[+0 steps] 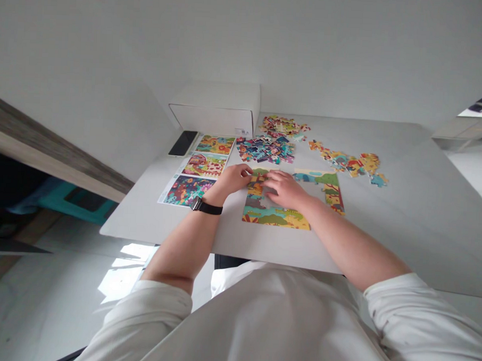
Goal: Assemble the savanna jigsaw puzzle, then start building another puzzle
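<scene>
A partly joined jigsaw puzzle (269, 216) lies flat on the white table (382, 234), its colourful border and scenery surrounding a bare gap. My right hand (284, 189) rests on the puzzle's left part, covering some pieces. My left hand (235, 179) comes in from the left, its fingertips at the puzzle's upper left corner. Whether either hand holds a piece is hidden. A black watch (207, 207) circles my left wrist. Just beyond the puzzle lies a heap of loose pieces (265, 149).
Farther back are a smaller heap of pieces (281, 126) and a loose strip of joined pieces (345, 161). Several printed picture cards (204, 164) lie left of my hands, beside a black phone (183, 143). A white cardboard box (214, 109) stands at the table's far edge.
</scene>
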Motion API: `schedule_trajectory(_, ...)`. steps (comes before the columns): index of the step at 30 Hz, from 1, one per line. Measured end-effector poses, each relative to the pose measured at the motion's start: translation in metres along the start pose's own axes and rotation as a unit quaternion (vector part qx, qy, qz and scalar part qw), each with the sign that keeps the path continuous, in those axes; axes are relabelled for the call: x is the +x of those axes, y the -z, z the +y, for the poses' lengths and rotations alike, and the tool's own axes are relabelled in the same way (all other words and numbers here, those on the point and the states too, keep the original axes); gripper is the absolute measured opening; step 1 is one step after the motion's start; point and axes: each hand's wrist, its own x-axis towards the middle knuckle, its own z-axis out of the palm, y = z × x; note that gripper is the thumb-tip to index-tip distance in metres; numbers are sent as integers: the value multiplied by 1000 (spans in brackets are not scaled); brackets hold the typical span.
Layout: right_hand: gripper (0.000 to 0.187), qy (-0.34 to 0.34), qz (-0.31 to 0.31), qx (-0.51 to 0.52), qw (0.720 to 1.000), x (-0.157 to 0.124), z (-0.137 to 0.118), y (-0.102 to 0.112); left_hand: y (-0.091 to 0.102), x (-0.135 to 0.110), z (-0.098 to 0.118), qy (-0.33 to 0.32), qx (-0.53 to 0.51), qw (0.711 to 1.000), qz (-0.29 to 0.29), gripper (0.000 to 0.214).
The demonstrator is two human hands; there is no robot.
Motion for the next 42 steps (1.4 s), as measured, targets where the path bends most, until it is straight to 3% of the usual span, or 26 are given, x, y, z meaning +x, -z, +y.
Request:
schedule_trajectory(10, 36, -5, -9, -21, 1000, 1, 0, 1, -5, -2, -2, -37, 23, 999, 21, 28)
schedule_trajectory(20, 29, 9, -13, -39, 999, 1, -5, 4, -5, 2, -21, -147, 55, 988, 5, 37)
schedule_trajectory(29, 24, 39, 1, -18, 999, 2, -4, 2, -8, 3, -25, -166, 53, 985, 6, 32)
schedule_trajectory(42, 26, 22, -23, -24, 999, 1, -12, 10, -6, 4, -25, -178, 54, 982, -24, 31)
